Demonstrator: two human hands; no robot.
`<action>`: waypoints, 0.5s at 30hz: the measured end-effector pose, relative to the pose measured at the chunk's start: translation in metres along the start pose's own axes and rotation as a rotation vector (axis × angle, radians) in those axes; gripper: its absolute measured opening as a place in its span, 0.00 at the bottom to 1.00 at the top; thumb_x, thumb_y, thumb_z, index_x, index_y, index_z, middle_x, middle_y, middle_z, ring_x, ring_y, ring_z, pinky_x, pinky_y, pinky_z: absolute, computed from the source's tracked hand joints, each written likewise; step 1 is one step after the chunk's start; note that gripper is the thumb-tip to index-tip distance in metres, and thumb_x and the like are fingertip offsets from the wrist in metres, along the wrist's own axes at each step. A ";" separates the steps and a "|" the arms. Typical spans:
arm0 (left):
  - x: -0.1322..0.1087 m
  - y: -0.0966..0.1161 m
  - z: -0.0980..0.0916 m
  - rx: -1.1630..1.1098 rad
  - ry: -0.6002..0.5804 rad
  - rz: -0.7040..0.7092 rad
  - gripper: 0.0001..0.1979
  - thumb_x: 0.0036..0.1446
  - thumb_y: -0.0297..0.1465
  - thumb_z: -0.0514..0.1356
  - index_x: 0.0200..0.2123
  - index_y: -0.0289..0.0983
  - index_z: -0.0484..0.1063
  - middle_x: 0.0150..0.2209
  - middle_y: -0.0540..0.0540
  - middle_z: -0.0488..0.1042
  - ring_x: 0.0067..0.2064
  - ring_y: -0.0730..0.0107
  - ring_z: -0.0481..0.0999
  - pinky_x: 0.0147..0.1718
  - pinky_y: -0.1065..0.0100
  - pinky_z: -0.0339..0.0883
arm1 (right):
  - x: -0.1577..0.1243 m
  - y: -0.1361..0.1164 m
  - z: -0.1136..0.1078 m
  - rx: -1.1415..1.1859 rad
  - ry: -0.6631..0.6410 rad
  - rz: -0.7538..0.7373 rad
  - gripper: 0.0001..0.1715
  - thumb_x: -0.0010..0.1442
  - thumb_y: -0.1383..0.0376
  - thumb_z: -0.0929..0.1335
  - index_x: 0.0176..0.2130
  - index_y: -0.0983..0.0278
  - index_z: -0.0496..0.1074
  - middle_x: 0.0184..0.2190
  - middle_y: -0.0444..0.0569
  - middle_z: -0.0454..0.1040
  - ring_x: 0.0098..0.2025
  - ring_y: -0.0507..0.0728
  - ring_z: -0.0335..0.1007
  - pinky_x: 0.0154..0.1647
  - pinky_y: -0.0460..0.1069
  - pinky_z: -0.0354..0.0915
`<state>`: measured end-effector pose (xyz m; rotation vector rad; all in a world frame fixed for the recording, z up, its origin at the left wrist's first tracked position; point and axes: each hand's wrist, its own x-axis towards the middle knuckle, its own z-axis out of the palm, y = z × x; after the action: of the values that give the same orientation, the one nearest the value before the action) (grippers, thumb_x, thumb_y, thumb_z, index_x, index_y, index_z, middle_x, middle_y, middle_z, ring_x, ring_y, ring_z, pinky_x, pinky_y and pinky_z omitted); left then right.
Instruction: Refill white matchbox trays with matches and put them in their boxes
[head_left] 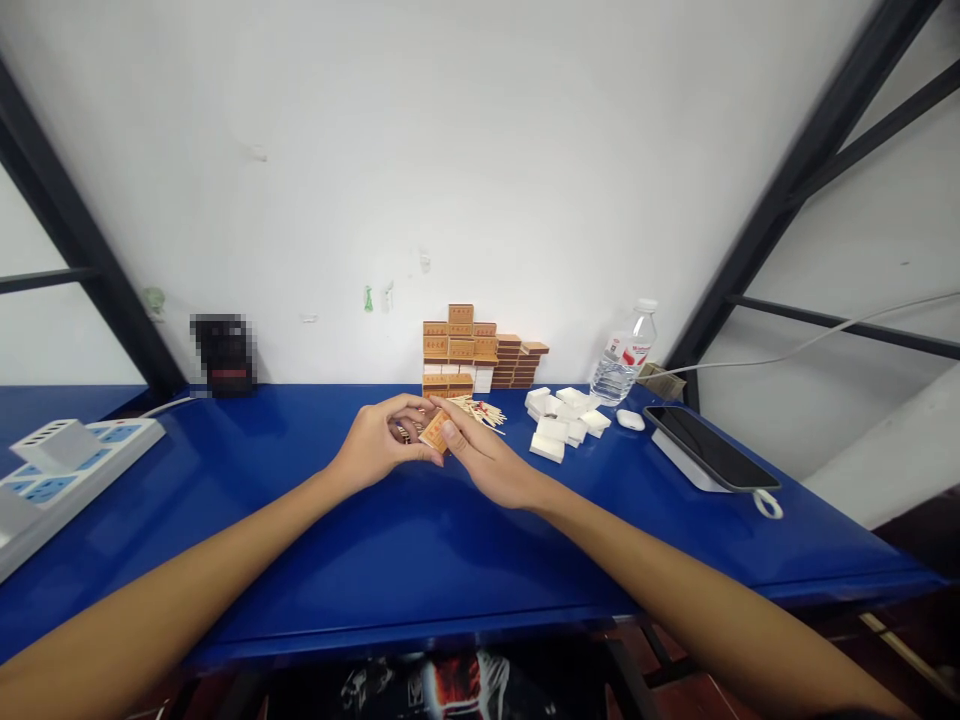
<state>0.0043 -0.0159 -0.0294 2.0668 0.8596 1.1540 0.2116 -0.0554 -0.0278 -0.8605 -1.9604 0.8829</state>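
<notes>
An orange matchbox (435, 431) is held between both hands above the blue table. The fingers and thumb of my left hand (381, 437) curl round its left side. My right hand (487, 458) grips it from the right, thumb on its printed face. Just behind the hands lies a pile of loose matches (484, 410), partly hidden by my fingers. Further back, a stack of matchboxes (460, 347) stands against the wall. To the right of the hands, several white matchbox trays (553, 428) lie in a loose heap.
On the right stand a water bottle (622, 360), a white earbud case (631, 420) and a phone (712, 446) on a white support. A power strip (112, 450) with a white charger (56, 445) lies at the left. The blue table (420, 560) ends in a front edge near me.
</notes>
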 end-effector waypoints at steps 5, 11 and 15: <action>0.001 0.004 -0.001 -0.004 0.014 -0.021 0.33 0.45 0.43 0.77 0.53 0.38 0.74 0.38 0.45 0.83 0.34 0.66 0.81 0.32 0.69 0.74 | 0.000 0.007 0.002 0.051 -0.038 0.058 0.45 0.70 0.37 0.57 0.74 0.57 0.52 0.70 0.55 0.61 0.69 0.65 0.59 0.67 0.63 0.62; -0.002 0.003 -0.005 0.258 0.054 0.040 0.21 0.60 0.44 0.67 0.52 0.39 0.78 0.38 0.47 0.83 0.32 0.68 0.80 0.31 0.70 0.73 | 0.006 0.026 -0.003 0.072 0.055 0.117 0.40 0.71 0.38 0.56 0.65 0.61 0.65 0.46 0.55 0.78 0.42 0.60 0.76 0.40 0.54 0.72; 0.004 0.001 -0.013 0.294 -0.052 0.031 0.24 0.58 0.46 0.68 0.53 0.40 0.78 0.39 0.47 0.83 0.35 0.66 0.80 0.30 0.70 0.72 | 0.009 0.026 -0.012 0.027 0.028 0.097 0.37 0.73 0.40 0.54 0.60 0.64 0.69 0.41 0.53 0.79 0.38 0.57 0.77 0.34 0.50 0.69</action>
<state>-0.0056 -0.0109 -0.0209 2.3428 1.0259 1.0345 0.2243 -0.0315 -0.0401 -0.9542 -1.8918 0.9460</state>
